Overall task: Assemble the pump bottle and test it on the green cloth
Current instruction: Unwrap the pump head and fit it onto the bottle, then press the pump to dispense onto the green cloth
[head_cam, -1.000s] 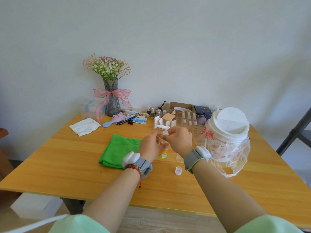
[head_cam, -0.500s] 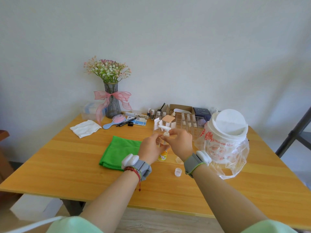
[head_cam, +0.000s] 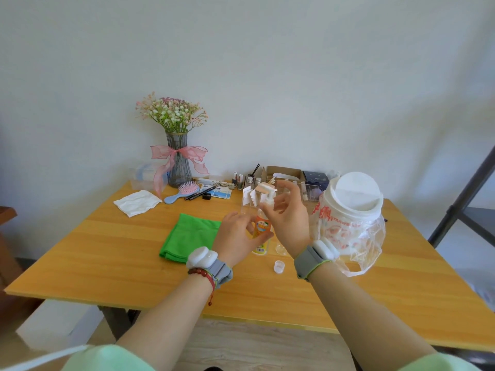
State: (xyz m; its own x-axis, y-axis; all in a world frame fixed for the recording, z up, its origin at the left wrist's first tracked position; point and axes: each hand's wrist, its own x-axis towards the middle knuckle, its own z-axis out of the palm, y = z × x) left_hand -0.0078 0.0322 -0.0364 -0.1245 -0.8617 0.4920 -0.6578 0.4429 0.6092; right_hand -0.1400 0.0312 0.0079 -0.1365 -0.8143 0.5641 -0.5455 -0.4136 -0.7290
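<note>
A small clear bottle [head_cam: 262,228] with an orange and yellow label stands on the wooden table [head_cam: 134,263], my left hand [head_cam: 237,238] wrapped around its body. A white pump head [head_cam: 267,195] sits on the bottle's neck. My right hand [head_cam: 288,218] is at the pump's collar, thumb and forefinger against it and the other fingers spread. A folded green cloth [head_cam: 191,236] lies flat just left of my left hand. A small white cap [head_cam: 279,266] and a clear cap [head_cam: 280,249] rest on the table near my right wrist.
A large white-lidded tub in a plastic bag [head_cam: 351,218] stands close to the right. Behind the bottle is a clear organiser [head_cam: 251,199] with small items. A flower vase [head_cam: 179,162], a hairbrush [head_cam: 182,192] and a white tissue [head_cam: 137,202] lie at the back left.
Both hands have lowered the bottle towards the table. My right hand's fingers have spread apart around the pump head, which now shows more clearly.
</note>
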